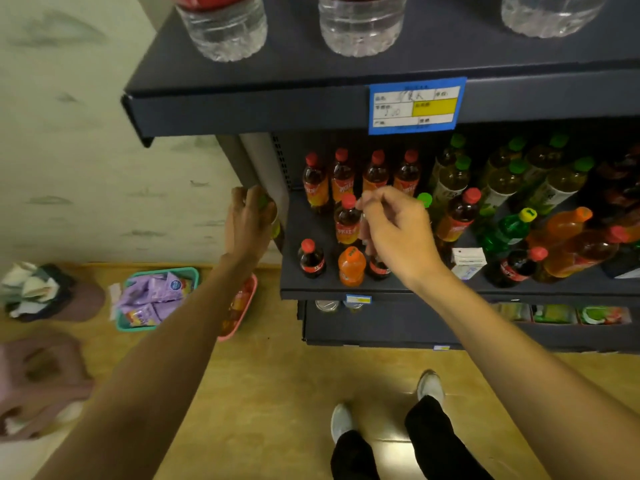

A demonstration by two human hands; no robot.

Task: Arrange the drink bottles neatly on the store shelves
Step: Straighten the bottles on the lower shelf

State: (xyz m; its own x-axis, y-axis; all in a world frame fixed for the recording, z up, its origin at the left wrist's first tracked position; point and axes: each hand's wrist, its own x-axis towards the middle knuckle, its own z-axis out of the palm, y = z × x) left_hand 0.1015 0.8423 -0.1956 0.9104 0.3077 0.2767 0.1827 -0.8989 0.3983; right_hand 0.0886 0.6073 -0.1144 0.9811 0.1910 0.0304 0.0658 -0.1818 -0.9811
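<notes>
My left hand (250, 220) grips a green-capped bottle (273, 216) by its top, just left of the middle shelf (450, 289). My right hand (394, 230) hovers over the shelf with fingers loosely curled, its fingertips beside the red cap of a dark tea bottle (347, 220); I cannot see anything held in it. A row of red-capped tea bottles (360, 178) stands at the back. A cola bottle (311, 259) and an orange soda bottle (351, 266) stand at the front. Green-capped tea bottles (502, 174) fill the right; several there lie tipped.
Large water bottles (360, 26) sit on the top shelf (277, 109) with a blue price tag (415, 105). On the floor left are a teal basket (159, 296) of purple packets and a pink basket (242, 306). My feet (381, 410) stand before the lower shelf.
</notes>
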